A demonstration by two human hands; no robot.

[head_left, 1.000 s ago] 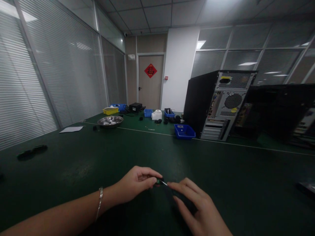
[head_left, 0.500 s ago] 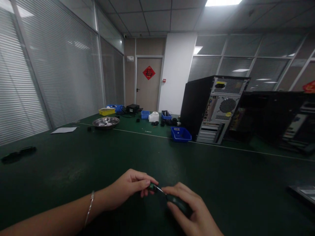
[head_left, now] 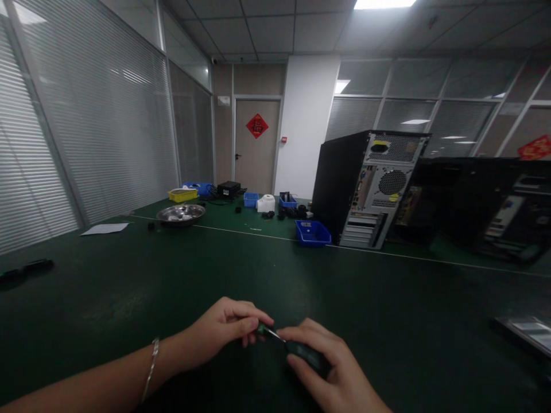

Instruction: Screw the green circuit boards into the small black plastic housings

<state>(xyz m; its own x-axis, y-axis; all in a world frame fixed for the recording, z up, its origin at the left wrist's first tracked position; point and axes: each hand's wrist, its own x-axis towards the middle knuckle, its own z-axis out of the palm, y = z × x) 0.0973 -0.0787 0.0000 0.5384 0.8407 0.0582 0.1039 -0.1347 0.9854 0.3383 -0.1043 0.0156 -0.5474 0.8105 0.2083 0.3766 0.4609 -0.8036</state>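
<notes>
On the far left of the green table (head_left: 129,275), a dark flat object (head_left: 26,269) lay nearer the frame edge than half a second before, the view having swung slightly rightward. A sheet of paper (head_left: 104,228) and a metal bowl (head_left: 181,213) stood further back, with a yellow bin (head_left: 183,195) behind them; all sat a little further left and higher in frame than earlier, without having moved on the table.

The left hand (head_left: 224,332), a bracelet (head_left: 150,370) at its wrist, was closed, thumb and forefinger pinching a small dark part (head_left: 261,329) at the tip of the tool. The grip matched the earlier frame; the hand lay marginally lower and leftward. The part was held just above the table, near the bottom centre of the view, between the two hands.

The right hand (head_left: 331,373) was curled shut round the dark handle of a small screwdriver (head_left: 301,353), its thin metal shaft angled up-left into the pinched part. The posture was unchanged from the earlier frame.

Further back, a blue bin (head_left: 313,233) lay just beside an upright computer tower (head_left: 365,186), rear panel facing the camera. At far right a flat grey panel (head_left: 523,331) rested on the table, more of it in view than before
</notes>
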